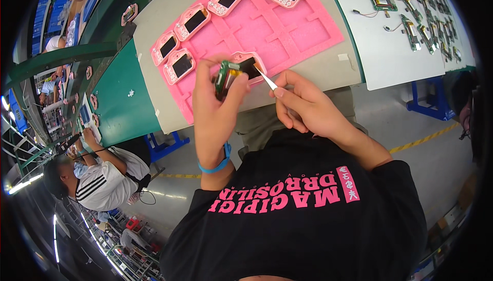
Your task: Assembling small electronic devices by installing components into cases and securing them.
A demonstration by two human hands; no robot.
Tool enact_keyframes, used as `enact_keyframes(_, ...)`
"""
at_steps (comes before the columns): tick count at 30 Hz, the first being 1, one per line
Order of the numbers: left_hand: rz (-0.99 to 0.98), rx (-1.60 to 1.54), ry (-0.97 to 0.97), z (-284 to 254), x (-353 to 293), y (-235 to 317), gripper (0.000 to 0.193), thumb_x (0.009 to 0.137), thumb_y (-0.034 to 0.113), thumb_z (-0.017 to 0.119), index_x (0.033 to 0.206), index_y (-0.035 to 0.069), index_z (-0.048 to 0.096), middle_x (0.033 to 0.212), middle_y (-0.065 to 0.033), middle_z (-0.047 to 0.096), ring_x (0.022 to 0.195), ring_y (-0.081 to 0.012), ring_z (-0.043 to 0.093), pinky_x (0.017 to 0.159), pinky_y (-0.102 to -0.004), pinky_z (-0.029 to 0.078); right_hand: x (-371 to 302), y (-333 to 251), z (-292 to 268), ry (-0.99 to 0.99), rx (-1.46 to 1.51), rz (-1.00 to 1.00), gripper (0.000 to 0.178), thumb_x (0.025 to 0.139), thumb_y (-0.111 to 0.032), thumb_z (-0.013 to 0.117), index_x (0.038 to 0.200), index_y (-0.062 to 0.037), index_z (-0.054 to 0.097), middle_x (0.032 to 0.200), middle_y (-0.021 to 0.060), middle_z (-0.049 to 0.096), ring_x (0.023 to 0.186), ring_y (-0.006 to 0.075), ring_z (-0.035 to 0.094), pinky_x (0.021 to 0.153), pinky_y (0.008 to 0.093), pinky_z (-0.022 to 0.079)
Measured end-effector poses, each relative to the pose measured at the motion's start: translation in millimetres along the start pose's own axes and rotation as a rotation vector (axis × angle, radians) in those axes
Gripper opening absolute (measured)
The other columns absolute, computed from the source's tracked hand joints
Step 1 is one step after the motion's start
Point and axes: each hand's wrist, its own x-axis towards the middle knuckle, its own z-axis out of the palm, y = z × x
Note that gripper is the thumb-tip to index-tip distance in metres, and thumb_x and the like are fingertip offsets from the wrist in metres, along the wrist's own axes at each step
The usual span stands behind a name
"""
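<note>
Hands (257, 96) around pink device (245, 70)

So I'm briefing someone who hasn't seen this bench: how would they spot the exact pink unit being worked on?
Start at the pink foam tray on the grey table. Pink-framed units with dark screens lie along its far and left edges; go to its near edge. There the left hand lifts one pink unit beside a green circuit board, and the right hand points white tweezers at it.

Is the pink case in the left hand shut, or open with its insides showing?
Open: the pink case in the left hand shows a green circuit board at its side, and the right hand points tweezers at it.
</note>
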Motion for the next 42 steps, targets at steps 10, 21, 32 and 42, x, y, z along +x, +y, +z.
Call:
enact_keyframes(10,-0.168,-0.111,-0.270,-18.7,-0.1,-13.3,0.019,0.105,0.011,0.063,0.120,0.002,0.069,0.083,-0.0038,0.072,0.066,-0.0062,0.055,0.054,-0.0181,0.040,-7.0,9.1,10.6,0.183,-0.495,-0.307,0.002,0.111,-0.005,0.052,0.110,-0.0075,0.052,0.064,-0.0004,0.053,0.057,0.0091,0.041,0.058,0.0260,0.033)
enact_keyframes(21,-0.161,-0.084,-0.274,-18.0,-0.5,-19.0,0.020,0.104,0.011,0.062,0.120,0.002,0.068,0.083,-0.0053,0.071,0.063,-0.0079,0.056,0.052,-0.0194,0.040,-9.6,11.1,12.8,0.293,-0.693,-0.338,0.006,0.104,-0.004,0.059,0.107,-0.0045,0.055,0.071,0.0084,0.061,0.056,0.0268,0.054,0.058,0.0410,0.041)
enact_keyframes(32,-0.114,-0.091,-0.190,-1.6,5.1,-16.2,0.004,0.094,0.004,0.072,0.097,0.003,0.069,0.073,-0.0009,0.060,0.059,-0.0081,0.050,0.054,-0.0216,0.041,-12.7,20.5,10.7,0.349,-0.807,-0.442,0.010,0.107,-0.019,0.061,0.110,-0.0103,0.059,0.074,0.0052,0.064,0.062,0.0237,0.062,0.060,0.0396,0.050)
enact_keyframes(42,0.009,-0.025,-0.238,29.6,20.5,13.1,0.025,0.106,0.022,0.062,0.116,0.001,0.071,0.082,-0.0083,0.073,0.054,-0.0127,0.060,0.046,-0.0209,0.041,-50.5,-44.5,-17.4,0.314,-0.713,-0.142,0.021,0.107,-0.021,0.063,0.125,-0.0120,0.058,0.092,0.0070,0.071,0.070,0.0302,0.070,0.065,0.0400,0.054)
